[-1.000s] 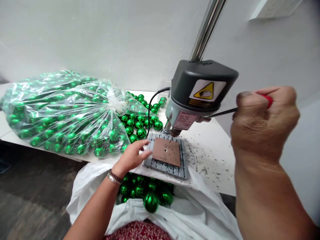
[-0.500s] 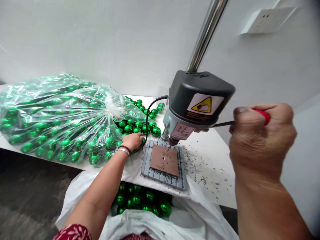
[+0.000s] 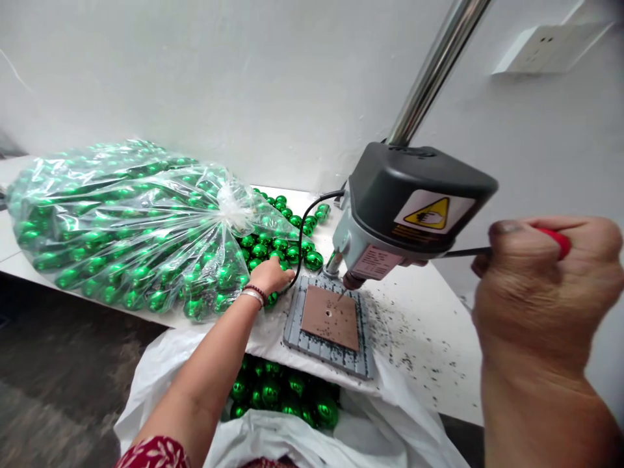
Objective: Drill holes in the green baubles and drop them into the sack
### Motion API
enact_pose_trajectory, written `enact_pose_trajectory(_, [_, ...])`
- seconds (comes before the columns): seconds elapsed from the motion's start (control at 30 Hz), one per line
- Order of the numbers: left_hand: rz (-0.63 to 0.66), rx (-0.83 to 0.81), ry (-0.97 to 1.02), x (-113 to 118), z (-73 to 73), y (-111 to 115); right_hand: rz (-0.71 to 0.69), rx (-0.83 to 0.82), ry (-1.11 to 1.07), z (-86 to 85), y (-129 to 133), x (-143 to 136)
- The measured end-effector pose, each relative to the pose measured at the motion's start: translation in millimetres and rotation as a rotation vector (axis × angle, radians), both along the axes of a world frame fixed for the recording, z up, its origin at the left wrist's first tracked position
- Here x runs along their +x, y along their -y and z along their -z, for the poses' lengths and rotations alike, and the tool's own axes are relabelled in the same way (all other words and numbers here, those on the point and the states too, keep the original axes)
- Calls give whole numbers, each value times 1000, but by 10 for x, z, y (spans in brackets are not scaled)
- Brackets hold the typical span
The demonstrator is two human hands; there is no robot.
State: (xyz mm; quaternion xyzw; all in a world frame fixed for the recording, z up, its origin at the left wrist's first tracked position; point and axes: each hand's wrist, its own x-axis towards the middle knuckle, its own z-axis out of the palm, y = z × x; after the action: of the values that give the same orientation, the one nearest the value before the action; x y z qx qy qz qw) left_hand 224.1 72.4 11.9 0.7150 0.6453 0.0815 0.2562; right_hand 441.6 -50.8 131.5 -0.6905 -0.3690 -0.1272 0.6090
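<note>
My right hand (image 3: 546, 286) is wrapped round the red-knobbed lever (image 3: 556, 242) of a black and grey drill press (image 3: 414, 195). Below its chuck, a brown board (image 3: 329, 318) with a small hole lies on the grey slotted base (image 3: 295, 318); nothing sits over the hole. My left hand (image 3: 272, 276) is among loose shiny green balls (image 3: 312, 260), left of the base and beside the black cable (image 3: 301, 227). Its fingers are bent down, and whether they grip a ball is hidden.
A large clear bag of green balls (image 3: 121, 227) covers the table's left side. More green balls (image 3: 283, 393) lie in a white bag (image 3: 166, 370) at the front edge. Dark shavings (image 3: 394, 344) are scattered right of the base. A socket (image 3: 541, 49) is on the wall.
The camera view has shifted, so the whole scene appears further right. My left hand remains at the loose balls and my right hand stays on the lever.
</note>
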Motion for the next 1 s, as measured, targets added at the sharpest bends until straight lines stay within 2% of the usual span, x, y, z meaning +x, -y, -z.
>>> enact_pose_trajectory(0.07, [-60, 75, 310, -76, -54, 114, -4, -1, 1, 6, -15, 1])
enact_pose_trajectory(0.1, [-75, 44, 523, -106, -73, 184, -11, 3, 6, 9, -22, 2])
enact_pose_trajectory(0.17, [-94, -208, 958, -138, -78, 334, -25, 17, 14, 13, -32, 4])
enact_pose_trajectory(0.23, [-99, -500, 1294, -124, -36, 473, -42, 32, 6, 12, -34, 6])
enact_pose_trajectory(0.3, [-104, -666, 1500, -74, 35, 575, -69, 42, -6, 8, -27, 4])
enact_pose_trajectory(0.37, [-121, -722, 1586, -12, 105, 628, -102, 50, -9, 3, -12, 0])
enact_pose_trajectory(0.5, [-119, -689, 1510, 89, 167, 628, -148, 59, -4, -11, 20, -9])
enact_pose_trajectory(0.7, [-39, -221, 928, 196, 180, 600, -194, 71, 16, -12, 39, -14])
enact_pose_trajectory(0.8, [60, -69, 724, 239, 171, 607, -203, 75, 14, -9, 44, -28])
enact_pose_trajectory(0.9, [152, -24, 599, 265, 161, 609, -218, 84, -9, -17, 45, -44])
enact_pose_trajectory(1.0, [205, -42, 566, 288, 175, 597, -225, 94, -12, -29, 41, -50])
